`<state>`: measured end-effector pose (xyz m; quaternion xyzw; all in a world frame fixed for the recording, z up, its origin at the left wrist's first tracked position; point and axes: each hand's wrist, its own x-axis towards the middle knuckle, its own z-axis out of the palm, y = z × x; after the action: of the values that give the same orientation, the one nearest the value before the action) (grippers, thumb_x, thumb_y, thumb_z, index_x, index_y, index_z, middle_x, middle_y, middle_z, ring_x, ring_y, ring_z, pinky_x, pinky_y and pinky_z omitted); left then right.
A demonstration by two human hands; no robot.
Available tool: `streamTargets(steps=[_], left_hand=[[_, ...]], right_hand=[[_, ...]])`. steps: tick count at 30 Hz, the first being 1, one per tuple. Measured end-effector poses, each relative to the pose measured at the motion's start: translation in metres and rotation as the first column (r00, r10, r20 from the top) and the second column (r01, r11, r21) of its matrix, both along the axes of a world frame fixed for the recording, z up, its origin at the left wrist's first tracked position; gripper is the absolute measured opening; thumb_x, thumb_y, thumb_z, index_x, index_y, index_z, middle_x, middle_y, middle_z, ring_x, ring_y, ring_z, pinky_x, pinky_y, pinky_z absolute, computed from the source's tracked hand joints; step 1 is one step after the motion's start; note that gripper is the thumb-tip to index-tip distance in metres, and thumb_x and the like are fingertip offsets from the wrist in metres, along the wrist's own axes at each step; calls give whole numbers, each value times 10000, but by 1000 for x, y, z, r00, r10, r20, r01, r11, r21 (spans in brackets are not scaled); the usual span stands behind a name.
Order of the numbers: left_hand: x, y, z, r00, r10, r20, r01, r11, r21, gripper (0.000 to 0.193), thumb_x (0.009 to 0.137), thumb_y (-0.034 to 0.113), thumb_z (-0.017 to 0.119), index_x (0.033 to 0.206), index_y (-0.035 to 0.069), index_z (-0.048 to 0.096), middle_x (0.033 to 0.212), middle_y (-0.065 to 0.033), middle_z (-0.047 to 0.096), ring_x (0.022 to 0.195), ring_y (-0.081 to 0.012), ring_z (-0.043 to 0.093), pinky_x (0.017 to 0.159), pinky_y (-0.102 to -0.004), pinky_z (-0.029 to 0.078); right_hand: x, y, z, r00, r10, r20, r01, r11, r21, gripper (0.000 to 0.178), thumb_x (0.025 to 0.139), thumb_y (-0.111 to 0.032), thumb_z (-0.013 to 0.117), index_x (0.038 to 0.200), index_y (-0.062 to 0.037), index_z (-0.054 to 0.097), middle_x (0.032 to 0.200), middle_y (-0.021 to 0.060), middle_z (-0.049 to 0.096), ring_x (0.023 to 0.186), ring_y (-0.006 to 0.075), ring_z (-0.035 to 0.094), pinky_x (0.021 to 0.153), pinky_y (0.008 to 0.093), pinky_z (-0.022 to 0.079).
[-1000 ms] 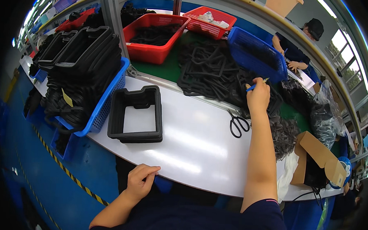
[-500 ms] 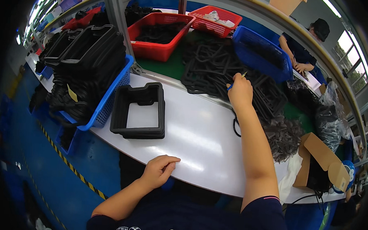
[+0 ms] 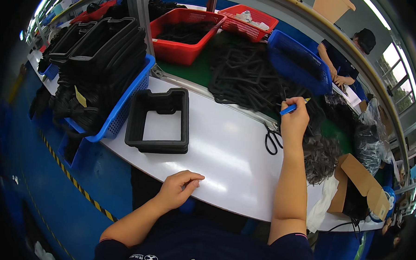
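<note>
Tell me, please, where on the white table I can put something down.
The widest bare patch of the white table lies between the stack of black frames and the scissors, just beyond the left hand. Crowded: behind the metal rail, where black pieces pile up.

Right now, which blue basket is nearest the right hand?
The blue basket beyond the loose black frames; the others, including the frame-piled basket, stand far left.
</note>
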<state>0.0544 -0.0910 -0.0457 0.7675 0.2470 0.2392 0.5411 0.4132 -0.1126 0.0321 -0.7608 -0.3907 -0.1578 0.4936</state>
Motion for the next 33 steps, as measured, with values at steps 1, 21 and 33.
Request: streamTargets(steps=[1,21,33], left_hand=[[3,0,1,1000,-2,7,2,1000,3,180,954,68,617,1103,17,705,906,-81,687,794,-144,650,727,-270,512],[72,-37,14,913,-66,402,50,997,51,706,801,98,831,1390,69,442,1308,-150,418,1140,-269,532,888,-336,564],[65,10,4,985,-112,132,172,721,-671,470,1015,122,585,1435,-27,439,1367,-122,523,869,-113,605,822,-266,520]], right_hand=[[0,-10,12,999,3,-39,0,998,70,121,867,-40,718,887,-28,599,836,88,669,728,189,613,700,307,493],[-101,-95,79,781,583,-224,-395,739,547,200,922,74,627,1040,-45,517,1081,161,657,863,94,627,744,213,555],[-58,-81,42,503,666,-550,-488,745,455,170,925,12,668,1052,-23,560,1043,137,686,891,116,635,797,252,559]])
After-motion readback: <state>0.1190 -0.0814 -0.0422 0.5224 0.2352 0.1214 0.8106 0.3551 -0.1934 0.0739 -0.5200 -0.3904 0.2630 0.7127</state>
